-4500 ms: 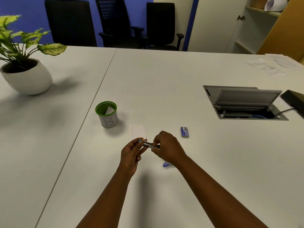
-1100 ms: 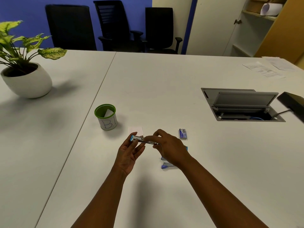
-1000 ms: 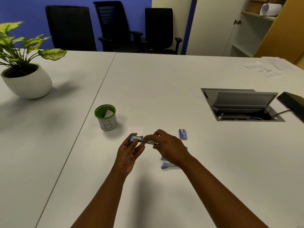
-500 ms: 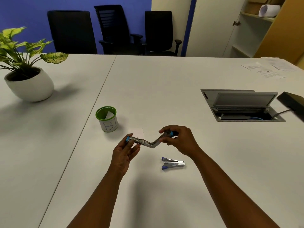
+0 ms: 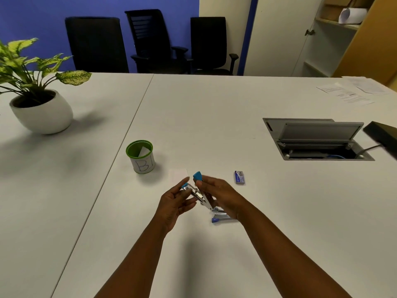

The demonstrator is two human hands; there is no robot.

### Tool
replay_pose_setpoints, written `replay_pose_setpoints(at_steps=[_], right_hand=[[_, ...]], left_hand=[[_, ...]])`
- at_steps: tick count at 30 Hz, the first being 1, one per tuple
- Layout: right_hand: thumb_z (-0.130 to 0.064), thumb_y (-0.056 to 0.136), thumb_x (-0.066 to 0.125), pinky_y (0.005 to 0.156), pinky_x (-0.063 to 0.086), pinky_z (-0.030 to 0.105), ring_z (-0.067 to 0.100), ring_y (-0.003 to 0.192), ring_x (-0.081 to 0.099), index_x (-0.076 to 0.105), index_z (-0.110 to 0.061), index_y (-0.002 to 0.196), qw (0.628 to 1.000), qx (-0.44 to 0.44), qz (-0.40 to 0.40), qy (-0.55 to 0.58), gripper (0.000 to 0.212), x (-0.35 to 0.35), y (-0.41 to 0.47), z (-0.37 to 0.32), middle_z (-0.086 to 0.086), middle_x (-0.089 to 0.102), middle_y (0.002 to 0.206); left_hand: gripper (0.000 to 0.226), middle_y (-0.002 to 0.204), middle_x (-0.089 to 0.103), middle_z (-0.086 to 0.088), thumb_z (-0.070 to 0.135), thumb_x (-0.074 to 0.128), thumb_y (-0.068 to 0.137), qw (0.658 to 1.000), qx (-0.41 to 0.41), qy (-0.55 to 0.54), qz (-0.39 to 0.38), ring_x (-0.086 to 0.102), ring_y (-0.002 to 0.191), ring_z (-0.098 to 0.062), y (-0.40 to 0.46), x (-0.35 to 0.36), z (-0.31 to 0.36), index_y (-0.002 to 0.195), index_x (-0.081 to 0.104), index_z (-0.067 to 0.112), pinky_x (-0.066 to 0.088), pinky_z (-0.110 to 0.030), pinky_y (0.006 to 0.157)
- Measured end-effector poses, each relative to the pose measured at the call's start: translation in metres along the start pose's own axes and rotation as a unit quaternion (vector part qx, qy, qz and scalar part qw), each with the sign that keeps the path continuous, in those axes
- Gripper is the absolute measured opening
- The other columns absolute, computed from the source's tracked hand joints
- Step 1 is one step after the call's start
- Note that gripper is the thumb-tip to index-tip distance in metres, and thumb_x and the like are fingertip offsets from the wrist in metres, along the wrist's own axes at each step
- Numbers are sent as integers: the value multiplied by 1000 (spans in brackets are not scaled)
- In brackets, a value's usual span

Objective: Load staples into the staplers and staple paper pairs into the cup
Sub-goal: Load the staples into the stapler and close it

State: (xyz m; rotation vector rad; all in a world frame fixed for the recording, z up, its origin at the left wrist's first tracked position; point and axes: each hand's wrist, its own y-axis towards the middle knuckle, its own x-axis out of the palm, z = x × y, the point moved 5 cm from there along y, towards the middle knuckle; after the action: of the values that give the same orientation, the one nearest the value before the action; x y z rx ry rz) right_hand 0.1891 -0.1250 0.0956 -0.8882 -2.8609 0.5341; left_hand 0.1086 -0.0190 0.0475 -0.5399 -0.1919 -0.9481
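White table (image 5: 214, 117) carries the work. Left hand (image 5: 174, 203) grips the stapler (image 5: 198, 193) base; right hand (image 5: 219, 194) pinches its hinged top open, exposing the magazine, probably for loading. Staple box (image 5: 240, 177) lies just right of the hands; cup (image 5: 140, 156) up-left.

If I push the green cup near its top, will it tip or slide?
The green cup looks small, holding only a paper slip, so it is probably light. Being taller than wide, it may tip if pushed high. The smooth table suggests a low push would slide it.
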Motion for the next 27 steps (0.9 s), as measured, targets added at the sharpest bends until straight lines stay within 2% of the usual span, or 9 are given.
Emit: replay_pose_setpoints(at_steps=[3, 6, 9, 12, 14, 16, 19, 22, 27], right_hand=[[-34, 90, 53, 80, 56, 28, 14, 91, 61, 64, -18, 100, 993, 63, -78, 64, 21, 11, -4, 9, 3, 65, 95], [-28, 92, 51, 68, 52, 21, 9, 80, 58, 60, -14, 104, 994, 74, -70, 28, 20, 10, -3, 18, 1, 62, 87], [-29, 93, 51, 56, 43, 19, 8, 66, 50, 57, -12, 103, 994, 104, -12, 21, 21, 4, -3, 24, -1, 56, 80], [-50, 86, 52, 56, 38, 23, 10, 65, 43, 57, -10, 95, 987, 158, -6, 25, 42, -1, -4, 28, -1, 53, 78], [-60, 84, 45, 57, 37, 26, 13, 66, 42, 56, -12, 93, 983, 170, -16, 70, 50, -2, -3, 30, 1, 56, 85], [-61, 85, 40, 57, 37, 28, 14, 66, 44, 56, -12, 93, 980, 161, -22, 115, 52, -3, -2, 30, 3, 57, 87], [-59, 85, 42, 59, 45, 28, 15, 67, 52, 60, -9, 88, 980, 143, -23, 133, 53, -1, -1, 32, 4, 61, 83], [-53, 85, 48, 65, 54, 27, 13, 70, 64, 64, -7, 89, 979, 133, -4, 158, 49, -1, 1, 34, 6, 68, 82], [-42, 86, 54, 57, 56, 21, 10, 51, 64, 62, 0, 88, 960, 125, 43, 249, 43, -6, 7, 38, 5, 70, 60]], left_hand=[[53, 76, 73, -8, 5, 63, 83, 998, 2, 53, 33, 69, 57, -13, 2, -2, 0, 128, 47, 29, 56, -20, 54], [46, 60, 71, -1, 5, 67, 80, 991, 13, 128, 19, 69, 55, -13, 1, 0, 0, 123, 57, 14, 55, -20, 53], [28, 72, 73, -5, 14, 65, 83, 994, 8, 88, 63, 71, 60, -17, 0, -13, -5, 111, 63, 12, 55, -21, 54], [19, 87, 69, -12, 18, 61, 88, 983, 11, 73, 165, 70, 72, -26, 1, -40, -15, 105, 63, 9, 57, -27, 63], [23, 96, 69, -15, 15, 61, 88, 953, 36, 200, 224, 68, 86, -31, 0, -56, -21, 109, 64, 5, 53, -31, 78], [29, 112, 67, -15, 12, 61, 87, 897, 55, 369, 237, 64, 103, -30, -2, -64, -23, 115, 63, 5, 45, -30, 91], [44, 139, 49, -11, 18, 58, 89, 819, 27, 549, 162, 45, 130, -23, 3, -71, -33, 131, 50, 7, 30, -27, 108], [56, 155, 23, -6, 27, 49, 93, 737, -29, 669, 90, 25, 142, -19, 6, -78, -47, 143, 29, 13, 19, -26, 114], [63, 157, 16, -6, 29, 47, 93, 706, -52, 703, 69, 24, 142, -20, 10, -79, -48, 146, 19, 11, 19, -26, 113]])
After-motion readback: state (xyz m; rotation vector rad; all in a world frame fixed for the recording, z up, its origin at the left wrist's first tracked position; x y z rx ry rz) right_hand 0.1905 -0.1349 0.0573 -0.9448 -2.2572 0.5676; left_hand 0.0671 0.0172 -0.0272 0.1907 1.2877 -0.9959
